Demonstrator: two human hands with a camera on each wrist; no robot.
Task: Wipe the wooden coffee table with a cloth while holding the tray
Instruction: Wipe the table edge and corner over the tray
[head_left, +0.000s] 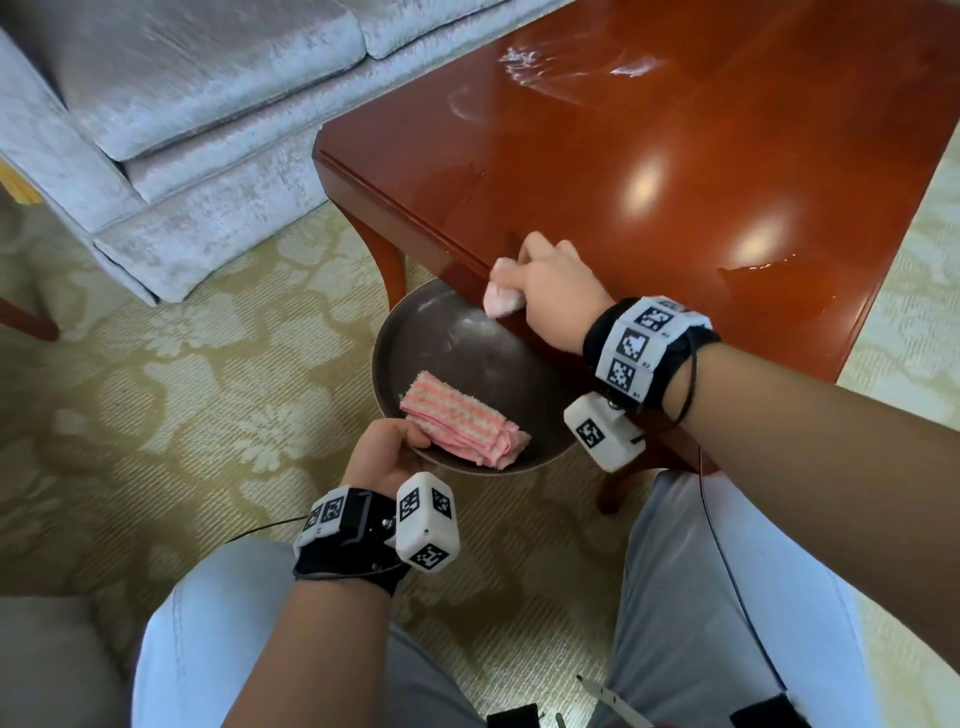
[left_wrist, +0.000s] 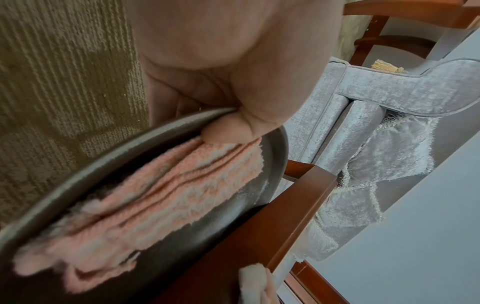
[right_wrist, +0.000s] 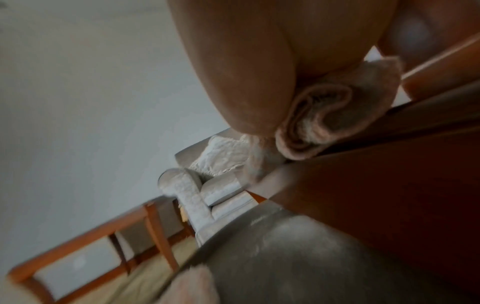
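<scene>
A glossy red-brown coffee table (head_left: 649, 156) fills the upper right of the head view. My right hand (head_left: 550, 280) grips a bunched pale pink cloth (head_left: 501, 296) at the table's near left edge; the cloth (right_wrist: 319, 121) shows rolled under the palm in the right wrist view. Below that edge my left hand (head_left: 387, 449) holds a round dark tray (head_left: 447, 338) by its near rim, thumb on top. A folded pink-and-white striped cloth (head_left: 462, 423) lies in the tray. In the left wrist view the thumb (left_wrist: 228, 129) presses the rim (left_wrist: 109, 156) beside the striped cloth (left_wrist: 155, 195).
A grey velvet sofa (head_left: 171, 104) stands to the left of the table. White smears (head_left: 524, 60) mark the far tabletop, and a wet patch (head_left: 769, 270) lies near its right edge. Patterned beige carpet (head_left: 156, 389) covers the floor. My knees (head_left: 218, 623) sit below the hands.
</scene>
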